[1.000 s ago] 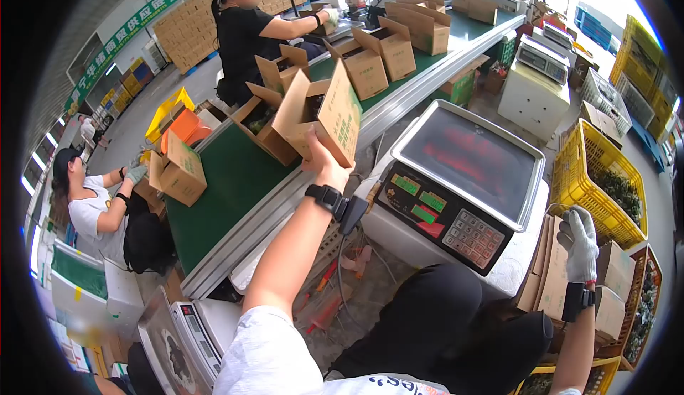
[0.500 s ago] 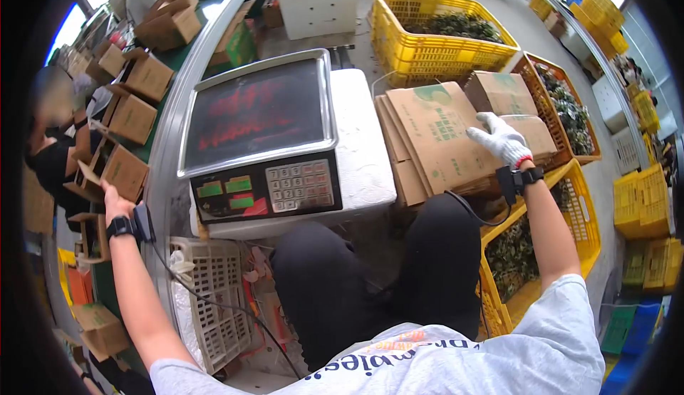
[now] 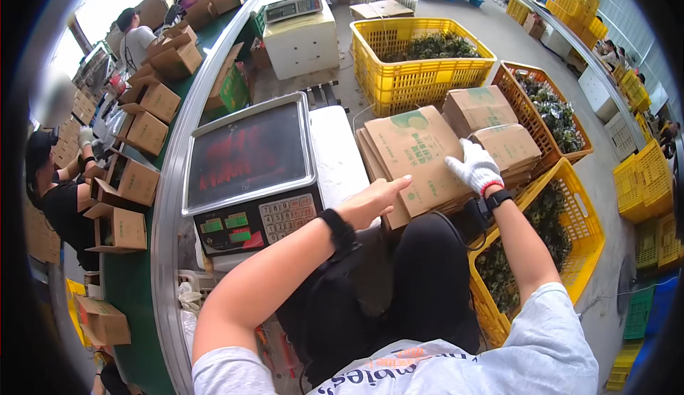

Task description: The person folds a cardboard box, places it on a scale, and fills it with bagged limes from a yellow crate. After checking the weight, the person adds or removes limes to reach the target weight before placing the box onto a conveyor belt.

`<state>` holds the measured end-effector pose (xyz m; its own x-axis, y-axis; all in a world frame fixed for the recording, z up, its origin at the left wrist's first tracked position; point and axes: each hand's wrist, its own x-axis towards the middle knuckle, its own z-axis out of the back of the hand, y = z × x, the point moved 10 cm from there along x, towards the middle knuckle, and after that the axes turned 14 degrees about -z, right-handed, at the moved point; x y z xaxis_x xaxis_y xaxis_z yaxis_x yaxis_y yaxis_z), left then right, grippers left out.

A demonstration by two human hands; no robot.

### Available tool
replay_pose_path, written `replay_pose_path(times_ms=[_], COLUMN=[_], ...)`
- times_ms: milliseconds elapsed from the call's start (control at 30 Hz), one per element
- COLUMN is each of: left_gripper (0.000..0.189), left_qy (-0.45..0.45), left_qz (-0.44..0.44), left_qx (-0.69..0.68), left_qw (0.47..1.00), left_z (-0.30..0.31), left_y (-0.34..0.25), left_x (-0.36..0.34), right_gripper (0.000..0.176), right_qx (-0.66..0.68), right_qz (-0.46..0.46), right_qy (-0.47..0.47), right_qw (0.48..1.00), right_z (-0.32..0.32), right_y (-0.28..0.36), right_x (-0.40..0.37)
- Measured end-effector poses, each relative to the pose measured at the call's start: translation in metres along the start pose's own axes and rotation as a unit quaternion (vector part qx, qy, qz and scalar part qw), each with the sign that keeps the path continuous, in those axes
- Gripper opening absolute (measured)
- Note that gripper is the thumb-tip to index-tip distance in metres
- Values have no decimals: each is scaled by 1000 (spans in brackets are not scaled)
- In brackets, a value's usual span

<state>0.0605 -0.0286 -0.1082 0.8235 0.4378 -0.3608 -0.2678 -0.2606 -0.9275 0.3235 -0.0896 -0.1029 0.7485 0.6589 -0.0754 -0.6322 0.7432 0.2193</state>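
Observation:
My bare left hand (image 3: 376,204) is stretched across in front of the scale (image 3: 249,160), fingers extended toward the flattened cardboard boxes (image 3: 417,146). It holds nothing and is just short of the stack's near left edge. On the right side of that stack rests my right hand (image 3: 476,168) in a white knitted glove, its fingers spread on the top box. More folded boxes (image 3: 507,146) lie behind and beside it. The scale sits on a white foam block (image 3: 331,156) and has a keypad on its front.
Yellow crates (image 3: 420,74) of dark leafy produce stand ahead, and another yellow crate (image 3: 588,231) is at my right. An orange-brown crate (image 3: 545,153) stands behind it. Left, a green conveyor (image 3: 135,281) with a metal rail carries open cartons (image 3: 132,178); co-workers stand beyond.
My left hand has left a carton on the conveyor and swung right, to beside the flattened boxes. My right hand stays at the stack. The view has shifted, showing more of the room.

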Motion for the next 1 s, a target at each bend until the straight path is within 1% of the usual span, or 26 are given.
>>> replay_pose_path(times_ms=[33, 67, 133, 167, 200, 233, 267, 300, 333, 367, 400, 433, 467, 500, 567, 633, 667, 700, 733, 767, 800, 833, 900, 933, 967, 1000], left_gripper=[77, 75, 70, 69, 74, 74, 77, 81, 86, 86, 89, 92, 97, 101, 111, 116, 113, 109, 108, 109, 109, 109, 110, 110, 110, 108], left_qy=[-21, -23, -122, -171, -150, -151, -93, -34, -19, -20, -53, -83, -160, -234, -355, -337, -326, -343, -337, -327, -324, -315, -303, -298, -292, -276], left_qz=[12, 39, 78, 96, 85, 83, 45, 8, 21, 21, -85, -189, -246, -299, -412, -443, -386, -487, -477, -463, -462, -467, -472, -475, -480, -467], left_qx=[-4, 7, 39, 59, 50, 52, -23, -96, -95, -92, -44, 5, 82, 156, 150, 141, 171, 170, 145, 121, 120, 133, 146, 150, 155, 146], left_qw=[1000, 999, 989, 979, 984, 984, 994, 995, 995, 995, 994, 978, 953, 912, 826, 819, 846, 785, 799, 815, 817, 815, 815, 814, 812, 827], left_z=[-3, -1, 2, 4, 3, 9, 1, -10, -10, -6, 9, 20, 35, 45, 62, 58, 61, 53, 57, 57, 57, 56, 57, 56, 55, 50], left_y=[12, 44, 60, 60, 59, 62, 58, 43, 37, 36, 15, -9, -44, -85, -120, -124, -107, -114, -105, -105, -103, -104, -102, -102, -103, -102], left_x=[21, 58, 78, 73, 70, 63, 59, 46, 31, 25, 24, 18, -3, -24, -51, -46, -31, -45, -41, -36, -36, -37, -40, -42, -43, -49], right_gripper=[80, 78, 75, 72, 72, 72, 73, 73, 68, 64, 57, 52, 45, 44, 41, 39, 31, 31, 29, 30, 41, 41, 46, 53, 51, 49], right_qx=[14, 23, 34, 59, 112, 167, 256, 309, 314, 318, 340, 361, 313, 324, 247, 195, 216, 211, 232, 256, 210, 210, 150, 104, 94, 85], right_qz=[5, 11, 14, -4, 8, 19, 18, -11, 23, 57, 90, 122, 162, 208, 295, 339, 322, 326, 278, 225, 209, 205, 183, 205, 193, 219], right_qy=[3, -2, -23, -32, -65, -97, -66, -3, 4, 8, 14, 18, -45, -32, 5, 68, 67, 65, 92, 121, 134, 134, 175, 120, 79, 45], right_qw=[1000, 1000, 999, 998, 991, 981, 964, 951, 949, 946, 936, 924, 935, 922, 923, 918, 920, 919, 927, 932, 946, 946, 956, 966, 973, 971], right_z=[3, 9, 24, 34, 47, 59, 65, 67, 80, 96, 123, 154, 186, 202, 201, 172, 154, 154, 151, 151, 138, 139, 136, 147, 151, 153], right_y=[0, 1, 9, 11, 11, 9, 3, -3, -2, 1, 13, 26, 37, 51, 82, 104, 102, 109, 104, 95, 91, 89, 91, 95, 96, 103], right_x=[-3, -8, -19, -24, -27, -30, -28, -24, -20, -18, -27, -44, -67, -89, -127, -159, -160, -160, -151, -137, -128, -122, -116, -115, -106, -95])
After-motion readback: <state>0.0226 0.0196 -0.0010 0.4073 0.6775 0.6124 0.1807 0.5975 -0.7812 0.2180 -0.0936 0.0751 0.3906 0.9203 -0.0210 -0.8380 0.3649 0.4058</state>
